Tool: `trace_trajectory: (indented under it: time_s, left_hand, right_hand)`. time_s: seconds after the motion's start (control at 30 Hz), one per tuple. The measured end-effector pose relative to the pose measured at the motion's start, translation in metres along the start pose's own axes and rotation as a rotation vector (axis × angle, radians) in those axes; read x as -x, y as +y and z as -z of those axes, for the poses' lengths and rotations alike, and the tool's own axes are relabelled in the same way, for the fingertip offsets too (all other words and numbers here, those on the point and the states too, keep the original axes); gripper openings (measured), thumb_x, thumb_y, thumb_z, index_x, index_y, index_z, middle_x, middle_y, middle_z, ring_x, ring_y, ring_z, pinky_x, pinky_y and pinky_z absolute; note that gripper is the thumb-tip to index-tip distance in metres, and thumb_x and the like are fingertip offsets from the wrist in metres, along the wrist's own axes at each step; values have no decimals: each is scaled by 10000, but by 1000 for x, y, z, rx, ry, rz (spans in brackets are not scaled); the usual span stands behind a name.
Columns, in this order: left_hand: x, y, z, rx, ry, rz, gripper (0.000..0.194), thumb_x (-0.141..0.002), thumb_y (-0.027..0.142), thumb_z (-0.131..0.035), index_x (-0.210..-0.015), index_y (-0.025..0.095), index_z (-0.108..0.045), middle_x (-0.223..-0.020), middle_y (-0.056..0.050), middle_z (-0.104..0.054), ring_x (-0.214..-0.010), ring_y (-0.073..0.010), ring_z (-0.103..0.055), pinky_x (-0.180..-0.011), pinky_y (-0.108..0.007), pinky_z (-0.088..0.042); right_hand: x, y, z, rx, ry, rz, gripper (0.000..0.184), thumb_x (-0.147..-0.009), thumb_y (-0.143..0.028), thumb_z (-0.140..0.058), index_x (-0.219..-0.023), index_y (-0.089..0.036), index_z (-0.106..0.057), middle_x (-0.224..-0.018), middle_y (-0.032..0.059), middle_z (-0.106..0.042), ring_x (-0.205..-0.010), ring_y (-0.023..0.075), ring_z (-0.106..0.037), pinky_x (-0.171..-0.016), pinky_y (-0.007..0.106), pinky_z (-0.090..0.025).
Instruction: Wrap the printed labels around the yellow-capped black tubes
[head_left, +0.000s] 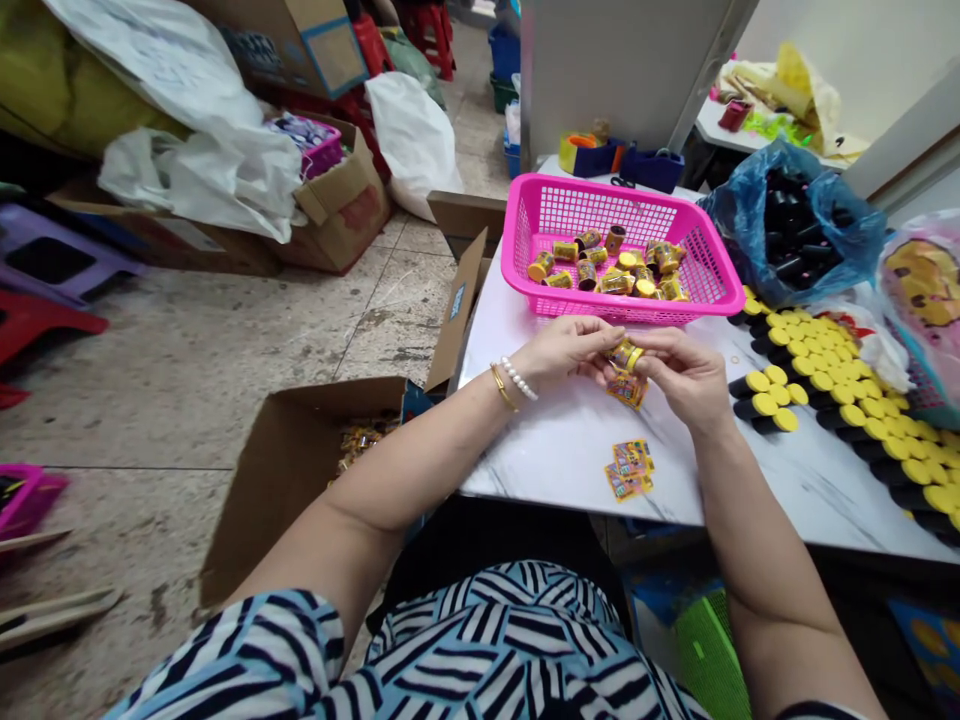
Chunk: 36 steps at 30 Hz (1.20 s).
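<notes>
A small cylindrical container with a yellow lid (pixel 627 354) is held between both my hands over the white table. My left hand (pixel 577 348), with a pearl bracelet at its wrist, grips the container from the left. From the right, the fingers of my right hand (pixel 681 368) pinch its lid end. A colourful printed label (pixel 627 390) shows just below the container, partly under my fingers; whether it is attached I cannot tell. Nearer to me, several similar labels (pixel 630 470) lie overlapping on the table. Beyond my hands, a pink basket (pixel 622 308) holds several labelled yellow-lidded containers (pixel 616 282).
Rows of black containers with yellow lids (pixel 847 375) stand on the right. Behind them sits a blue plastic bag (pixel 795 220) of black containers. An open cardboard box (pixel 262 480) is at the table's left, on the floor. Stools, sacks and boxes line the far left.
</notes>
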<state>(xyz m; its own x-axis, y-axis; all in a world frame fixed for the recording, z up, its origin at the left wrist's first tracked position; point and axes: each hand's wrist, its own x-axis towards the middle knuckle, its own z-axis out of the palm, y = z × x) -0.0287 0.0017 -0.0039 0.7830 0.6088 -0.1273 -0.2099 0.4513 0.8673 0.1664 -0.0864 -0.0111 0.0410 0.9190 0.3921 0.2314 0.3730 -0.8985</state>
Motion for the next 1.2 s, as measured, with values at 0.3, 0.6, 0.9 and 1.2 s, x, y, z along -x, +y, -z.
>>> trace_trajectory:
  time_s: [0.3, 0.6, 0.9, 1.2]
  left_hand:
    - [4, 2, -4, 6, -21, 54, 357, -827, 415, -875, -885, 101, -715, -747, -113, -766, -561, -149, -717, -547, -222, -577]
    - [1, -9, -3, 71, -86, 57, 435, -776, 496, -902, -911, 103, -774, -747, -107, -774, -505, -108, -665, -471, -181, -526]
    - [0, -12, -2, 13, -115, 68, 581, -705, 638, -886, -861, 95, -752, -627, -68, -716, -397, -85, -588, -387, -163, -435]
    - [-2, -12, -5, 24, -36, 175, 571, -834, 683, -755, -754, 118, -733, -566, -92, -698, -341, -89, -521, -330, -187, -325]
  right_hand:
    - [1, 12, 1, -61, 106, -53, 199, -833, -383, -864, -993, -297, -781, -940, -3, -712, -703, 151, -702, -617, 318, -664]
    - [5, 7, -3, 8, 151, 9, 208, -844, -452, -832, -950, -287, -763, -1021, 29, -616, -830, 179, -690, -571, 303, -675]
    - [7, 6, 8, 4, 36, 41, 159, -800, -331, -889, -953, -327, -844, -956, 27, -584, -832, 170, -656, -655, 327, -676]
    - [6, -6, 7, 168, -14, 142, 97, -836, -303, -858, -927, -337, -854, -872, 22, -595, -792, 163, -620, -717, 343, -635]
